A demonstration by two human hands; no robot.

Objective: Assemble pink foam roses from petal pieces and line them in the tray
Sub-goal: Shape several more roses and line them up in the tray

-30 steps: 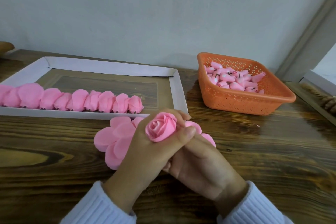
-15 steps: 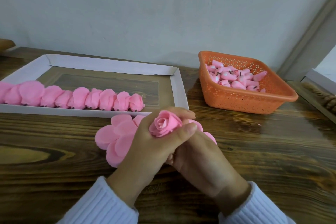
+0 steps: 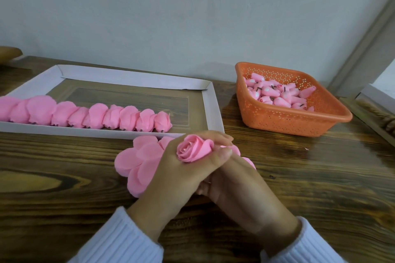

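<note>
A pink foam rose (image 3: 193, 148) sits wrapped in my left hand (image 3: 177, 175), its bloom poking out between thumb and fingers. My right hand (image 3: 237, 186) is tucked under the left, fingers curled at the rose's hidden base. Flat pink petal pieces (image 3: 139, 160) lie in a pile on the table just left of and behind my hands. The shallow white cardboard tray (image 3: 132, 78) lies at the left, with a row of several finished roses (image 3: 89, 116) along its near edge.
An orange perforated plastic basket (image 3: 284, 120) holding several pink rose buds (image 3: 277, 94) stands at the right rear. The wooden table (image 3: 320, 177) backs onto a pale wall. A window frame runs along the far right edge.
Both hands and the rose stay in nearly the same place. The rose has turned slightly in my left hand.
</note>
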